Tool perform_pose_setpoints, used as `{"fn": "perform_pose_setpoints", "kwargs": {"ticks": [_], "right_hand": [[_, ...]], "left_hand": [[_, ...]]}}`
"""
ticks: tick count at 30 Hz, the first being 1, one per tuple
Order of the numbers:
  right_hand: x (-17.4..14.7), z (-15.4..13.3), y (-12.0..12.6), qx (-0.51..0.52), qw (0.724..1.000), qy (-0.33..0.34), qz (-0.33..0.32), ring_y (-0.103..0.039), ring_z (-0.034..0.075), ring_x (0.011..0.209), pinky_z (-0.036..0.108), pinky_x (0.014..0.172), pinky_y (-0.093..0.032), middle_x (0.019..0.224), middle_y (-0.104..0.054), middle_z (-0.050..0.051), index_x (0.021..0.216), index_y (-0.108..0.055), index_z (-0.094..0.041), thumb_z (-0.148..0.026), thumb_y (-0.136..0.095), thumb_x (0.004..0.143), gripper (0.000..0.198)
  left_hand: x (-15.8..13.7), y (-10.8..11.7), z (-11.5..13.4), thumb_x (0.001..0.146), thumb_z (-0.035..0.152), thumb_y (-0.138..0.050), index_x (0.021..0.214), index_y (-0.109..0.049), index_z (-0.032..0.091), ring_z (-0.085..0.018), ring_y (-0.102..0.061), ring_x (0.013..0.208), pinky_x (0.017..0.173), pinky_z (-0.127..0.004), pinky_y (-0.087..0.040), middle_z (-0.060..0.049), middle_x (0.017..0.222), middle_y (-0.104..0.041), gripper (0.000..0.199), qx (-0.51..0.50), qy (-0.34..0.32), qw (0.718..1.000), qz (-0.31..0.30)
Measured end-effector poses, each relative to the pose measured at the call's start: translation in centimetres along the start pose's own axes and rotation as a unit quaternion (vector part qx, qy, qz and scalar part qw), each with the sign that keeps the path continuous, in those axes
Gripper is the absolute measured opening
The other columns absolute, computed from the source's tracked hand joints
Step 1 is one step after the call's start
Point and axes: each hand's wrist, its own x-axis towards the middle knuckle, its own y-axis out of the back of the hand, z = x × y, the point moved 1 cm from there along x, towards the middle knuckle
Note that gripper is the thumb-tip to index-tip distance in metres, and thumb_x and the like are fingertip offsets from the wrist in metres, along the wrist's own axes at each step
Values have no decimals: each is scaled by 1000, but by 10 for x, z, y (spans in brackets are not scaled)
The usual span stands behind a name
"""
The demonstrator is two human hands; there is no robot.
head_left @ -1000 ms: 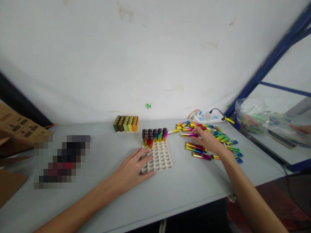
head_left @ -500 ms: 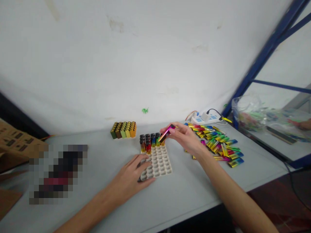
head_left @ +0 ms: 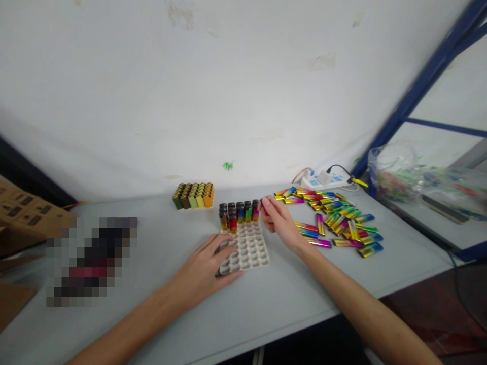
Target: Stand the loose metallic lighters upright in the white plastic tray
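A pale tray (head_left: 253, 253) with rows of oval holes lies on the table. Black-topped lighters (head_left: 232, 223) with shiny coloured bodies stand upright in its far rows. Over the tray's near left part rests my left hand (head_left: 213, 258), fingers spread and thumb along the near edge. My right hand (head_left: 277, 218) is at the tray's far right corner, fingers pinched around a lighter (head_left: 261, 205) that they mostly hide. Directly beside it stands a magenta and gold lighter (head_left: 255, 213). To the right, many shiny loose lighter sleeves or bodies (head_left: 338, 223) lie in a pile.
A block of green, brown and yellow lighters (head_left: 194, 196) stands near the wall. A power strip (head_left: 327, 179) with cables sits behind the pile. Cardboard boxes (head_left: 30, 213) and a blurred-out object (head_left: 93, 263) are at left. A blue frame (head_left: 395, 119) and plastic bags (head_left: 395, 172) stand at right.
My right hand has moved slightly left and turned, bringing the magenta and gold lighter from above the tray to its far right corner. My left hand stays on the tray.
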Motion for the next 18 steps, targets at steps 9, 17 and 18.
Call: {"fn": "perform_pose_setpoints", "kwargs": {"ticks": [9, 17, 18], "right_hand": [[-1, 11, 11, -260, 952, 74, 144, -35, 12, 55, 30, 54, -24, 54, -36, -5, 58, -41, -23, -65, -52, 92, 55], [-5, 14, 7, -258, 956, 73, 122, -39, 13, 57, 29, 56, -26, 57, -42, -5, 65, -47, -23, -49, -52, 91, 37], [-5, 14, 7, -258, 956, 73, 122, -39, 13, 57, 29, 56, -26, 57, -42, -5, 65, -47, -23, -48, -52, 91, 36]], "left_hand": [[0, 1, -1, 93, 40, -76, 122, -72, 19, -32, -67, 122, 106, -49, -59, -14, 132, -66, 36, 7, -5, 1000, 6], [0, -1, -2, 94, 41, -75, 123, -72, 20, -32, -66, 123, 107, -49, -59, -14, 133, -66, 36, 1, -8, 1000, 4], [0, 0, -2, 94, 42, -75, 123, -72, 20, -32, -66, 123, 107, -48, -59, -14, 134, -66, 36, 0, -7, 1000, 3]]}}
